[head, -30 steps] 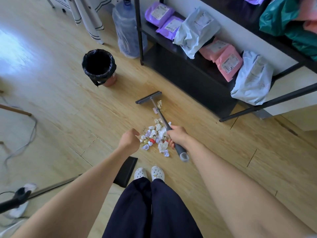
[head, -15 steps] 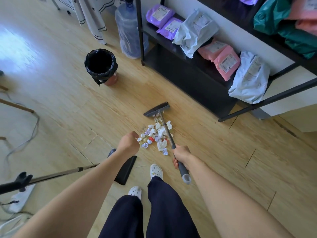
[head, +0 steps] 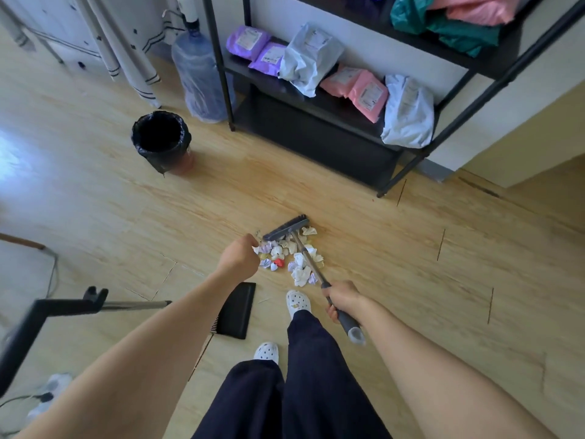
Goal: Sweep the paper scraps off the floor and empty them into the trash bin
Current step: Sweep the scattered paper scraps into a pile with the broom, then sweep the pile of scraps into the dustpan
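Note:
A pile of crumpled paper scraps (head: pixel 292 259), white, purple, yellow and one red, lies on the wooden floor in front of my feet. My right hand (head: pixel 343 301) grips the grey handle of a short broom (head: pixel 286 229), whose head rests on the far edge of the pile. Just left of the scraps is my left hand (head: pixel 240 258), curled into a fist with nothing visible in it. A black dustpan (head: pixel 235 312) lies on the floor under my left forearm, its long handle (head: pixel 95 301) reaching left. The trash bin (head: pixel 161 139), lined with a black bag, stands far left.
A black metal shelf (head: pixel 316 99) loaded with mailer bags stands behind the pile. A large water bottle (head: pixel 202 80) sits beside the bin. Cables and a power strip (head: pixel 47 391) lie at the lower left. My white clogs (head: pixel 297 304) stand close to the scraps.
The broom head has been drawn toward me onto the far edge of the pile, bunching the scraps closer. My right hand has pulled back along with it. The dustpan handle has swung.

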The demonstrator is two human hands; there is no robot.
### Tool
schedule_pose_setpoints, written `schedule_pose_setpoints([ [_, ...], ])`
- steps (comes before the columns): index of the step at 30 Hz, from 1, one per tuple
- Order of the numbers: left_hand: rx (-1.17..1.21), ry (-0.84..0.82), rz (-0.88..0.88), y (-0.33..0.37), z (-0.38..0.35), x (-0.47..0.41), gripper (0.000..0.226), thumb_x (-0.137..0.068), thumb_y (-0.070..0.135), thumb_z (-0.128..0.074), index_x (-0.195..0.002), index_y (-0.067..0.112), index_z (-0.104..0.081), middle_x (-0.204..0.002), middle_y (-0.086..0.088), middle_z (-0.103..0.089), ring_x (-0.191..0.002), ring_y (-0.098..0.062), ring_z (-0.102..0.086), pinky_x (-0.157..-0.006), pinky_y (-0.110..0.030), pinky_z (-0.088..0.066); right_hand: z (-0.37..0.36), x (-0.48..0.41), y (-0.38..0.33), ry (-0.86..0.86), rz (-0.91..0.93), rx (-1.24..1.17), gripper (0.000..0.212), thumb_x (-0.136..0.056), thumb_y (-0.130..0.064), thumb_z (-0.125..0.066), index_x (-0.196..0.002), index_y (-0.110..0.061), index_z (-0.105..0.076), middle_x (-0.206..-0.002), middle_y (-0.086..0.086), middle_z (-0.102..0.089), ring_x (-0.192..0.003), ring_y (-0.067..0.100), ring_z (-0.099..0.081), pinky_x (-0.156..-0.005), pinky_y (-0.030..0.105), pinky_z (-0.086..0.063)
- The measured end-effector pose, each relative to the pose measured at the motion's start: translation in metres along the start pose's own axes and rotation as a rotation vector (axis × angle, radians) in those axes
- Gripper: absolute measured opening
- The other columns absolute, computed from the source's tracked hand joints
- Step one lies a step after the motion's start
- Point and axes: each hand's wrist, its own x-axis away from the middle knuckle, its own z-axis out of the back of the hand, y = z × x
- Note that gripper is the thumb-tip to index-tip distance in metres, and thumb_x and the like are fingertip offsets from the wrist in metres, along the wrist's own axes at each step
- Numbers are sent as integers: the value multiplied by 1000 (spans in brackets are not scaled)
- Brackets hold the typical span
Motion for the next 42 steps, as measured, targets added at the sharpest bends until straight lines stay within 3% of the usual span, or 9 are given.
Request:
schedule_pose_setpoints([
  [5, -14, 29, -73, -21, 12, 35, 43, -89, -1, -34, -127, 10, -51, -114, -14, -62, -87, -29, -61, -77, -39, -54, -25, 22, 11, 9, 109, -11, 37, -94, -4, -38, -125, -9, -56, -56, 4, -39, -26, 10, -33, -31, 14, -31],
  [13, -72, 220, -155, -37, 82, 67, 40, -92, 0, -34, -125, 10, -54, -118, -13, -60, -92, -28, -59, -73, -38, -55, -34, 58, 12, -66, 168, 6, 25, -95, 1, -46, -114, -11, -55, -59, 3, -37, -22, 5, -31, -30, 10, -29],
  [15, -91, 244, -154, -42, 96, 76, 39, -91, -1, -35, -124, 9, -54, -118, -13, -59, -88, -26, -56, -70, -36, -52, -36, 66, 14, -71, 168, 5, 29, -95, 1, -47, -121, -13, -52, -60, 2, -36, -22, 5, -30, -30, 10, -28],
  [19, -128, 265, -163, -58, 112, 97, 34, -92, 1, -37, -121, 8, -56, -121, -15, -57, -100, -31, -58, -81, -41, -54, -39, 81, 29, -67, 186, -14, 39, -94, 4, -46, -132, -7, -48, -59, 2, -36, -22, 5, -29, -30, 9, -28],
  [22, -143, 291, -142, -73, 118, 113, 35, -92, 0, -37, -120, 8, -56, -123, -15, -56, -103, -32, -58, -81, -40, -53, -40, 82, 45, -82, 183, -10, 34, -95, 5, -42, -118, -19, -50, -60, 2, -35, -21, 4, -28, -30, 8, -28],
  [24, -162, 313, -121, -84, 118, 126, 36, -93, -1, -36, -122, 8, -56, -127, -15, -54, -107, -32, -57, -78, -34, -48, -43, 81, 57, -101, 176, 22, 28, -96, 5, -40, -114, -16, -49, -59, 2, -34, -21, 4, -29, -29, 8, -28],
  [29, -223, 369, -120, -109, 112, 165, 37, -94, 1, -34, -122, 10, -58, -129, -11, -55, -110, -29, -57, -80, -33, -47, -59, 88, 87, -104, 172, 47, 38, -96, 5, -38, -131, -5, -48, -59, 2, -33, -21, 4, -29, -28, 8, -27],
  [37, -269, 393, -309, -152, 138, 185, 32, -92, 1, -40, -113, 8, -63, -118, -16, -64, -103, -35, -61, -86, -45, -53, -106, 122, 118, -59, 160, -20, 43, -97, 2, -40, -138, -11, -42, -60, 2, -33, -20, 4, -29, -28, 9, -27],
  [42, -297, 374, -357, -187, 155, 183, 28, -92, 2, -44, -112, 6, -63, -117, -18, -59, -102, -34, -58, -83, -43, -52, -152, 137, 142, -13, 158, -123, 44, -97, 2, -42, -138, -13, -43, -61, 2, -33, -20, 4, -29, -28, 8, -28],
])
